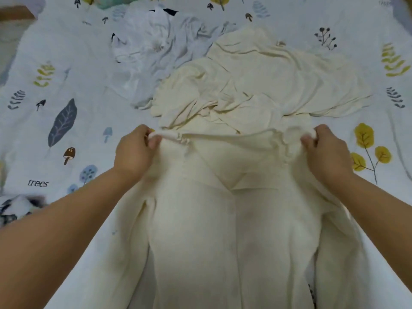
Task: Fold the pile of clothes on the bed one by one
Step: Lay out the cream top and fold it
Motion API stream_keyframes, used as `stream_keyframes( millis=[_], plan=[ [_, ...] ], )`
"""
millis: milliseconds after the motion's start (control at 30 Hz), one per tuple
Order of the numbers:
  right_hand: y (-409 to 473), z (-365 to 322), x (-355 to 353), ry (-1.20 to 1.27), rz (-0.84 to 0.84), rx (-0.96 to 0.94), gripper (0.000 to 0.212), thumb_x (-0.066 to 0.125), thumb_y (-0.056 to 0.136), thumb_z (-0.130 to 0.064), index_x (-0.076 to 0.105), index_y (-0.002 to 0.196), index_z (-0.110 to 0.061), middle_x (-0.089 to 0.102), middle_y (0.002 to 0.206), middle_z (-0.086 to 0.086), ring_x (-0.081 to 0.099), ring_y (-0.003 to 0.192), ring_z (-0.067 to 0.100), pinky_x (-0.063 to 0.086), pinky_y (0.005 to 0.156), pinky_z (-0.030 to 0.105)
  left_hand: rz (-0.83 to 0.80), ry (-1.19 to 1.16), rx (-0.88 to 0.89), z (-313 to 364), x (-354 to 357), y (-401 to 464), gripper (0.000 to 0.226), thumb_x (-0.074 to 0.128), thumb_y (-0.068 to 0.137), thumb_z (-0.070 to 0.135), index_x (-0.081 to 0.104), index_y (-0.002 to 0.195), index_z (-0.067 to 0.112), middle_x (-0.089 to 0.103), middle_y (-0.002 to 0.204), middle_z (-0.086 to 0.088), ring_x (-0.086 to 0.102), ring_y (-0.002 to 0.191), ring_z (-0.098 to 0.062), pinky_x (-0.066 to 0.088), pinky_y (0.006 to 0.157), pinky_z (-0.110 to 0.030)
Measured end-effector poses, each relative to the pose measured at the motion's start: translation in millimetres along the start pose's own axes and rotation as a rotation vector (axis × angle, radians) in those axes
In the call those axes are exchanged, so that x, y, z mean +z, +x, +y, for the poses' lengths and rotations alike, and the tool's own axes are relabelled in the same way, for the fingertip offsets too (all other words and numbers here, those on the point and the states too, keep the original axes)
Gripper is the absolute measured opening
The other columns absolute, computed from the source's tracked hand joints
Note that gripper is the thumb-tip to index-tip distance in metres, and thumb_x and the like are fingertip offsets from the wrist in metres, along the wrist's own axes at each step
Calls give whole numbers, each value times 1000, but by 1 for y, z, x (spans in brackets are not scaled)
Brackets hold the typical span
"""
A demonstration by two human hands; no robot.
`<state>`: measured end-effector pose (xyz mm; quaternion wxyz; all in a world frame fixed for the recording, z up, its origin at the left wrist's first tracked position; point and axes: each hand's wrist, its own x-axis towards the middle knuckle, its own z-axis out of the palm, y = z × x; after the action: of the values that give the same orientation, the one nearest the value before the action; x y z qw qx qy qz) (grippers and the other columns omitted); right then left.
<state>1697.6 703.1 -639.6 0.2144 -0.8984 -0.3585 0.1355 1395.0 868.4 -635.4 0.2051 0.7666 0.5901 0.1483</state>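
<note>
Your left hand and right hand each have fingers clamped on the gathered top edge of one cream garment, stretched between them over the bed. Beyond lie another cream garment and one white garment.

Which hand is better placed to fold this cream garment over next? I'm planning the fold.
Neither clearly: the left hand and right hand both pinch the cream garment's top edge, evenly spaced.

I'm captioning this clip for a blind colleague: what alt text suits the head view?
Two bare hands, left hand and right hand, hold a cream garment stretched by its top edge over a leaf-printed bedsheet. More cream clothes and a white garment lie crumpled beyond.
</note>
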Motion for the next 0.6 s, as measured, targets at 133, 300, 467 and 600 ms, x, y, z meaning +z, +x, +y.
stream_keyframes(
  millis=[133, 300, 467, 600],
  plan=[
    [37, -3, -9, -130, 90, -79, 29, 44, 96, -28, 51, 105, -1, 58, 93, 26, 53, 88, 41, 29, 66, 35, 157, 81, 81, 12, 1, 36, 18, 55, 90, 26, 55, 82, 10, 53, 71, -7, 45, 70, -24, 22, 61, -28],
    [56, -3, 5, -157, 22, 11, 37, 47, 94, -31, 49, 118, -3, 54, 115, 27, 47, 107, 41, 36, 82, 42, 128, 281, 61, 13, 22, 50, 30, 52, 91, 24, 57, 114, 4, 58, 115, -21, 50, 106, -38, 37, 84, -41],
    [-4, -9, 38, -183, 79, -77, 64, 56, 90, -30, 29, 143, -8, 24, 147, 26, 23, 135, 39, 19, 107, 51, 5, 280, 354, 14, 58, -18, 53, 48, 87, 27, 44, 133, 1, 38, 141, -27, 38, 128, -43, 32, 100, -52],
    [-86, 2, 70, -311, -52, -329, 74, 62, 85, -32, 28, 144, -3, 22, 149, 30, 23, 138, 42, 13, 109, 56, -390, 435, 321, -1, 76, -74, 73, 2, 84, 52, 3, 148, 18, 4, 157, -10, 5, 144, -32, 7, 114, -50]
  ],
)
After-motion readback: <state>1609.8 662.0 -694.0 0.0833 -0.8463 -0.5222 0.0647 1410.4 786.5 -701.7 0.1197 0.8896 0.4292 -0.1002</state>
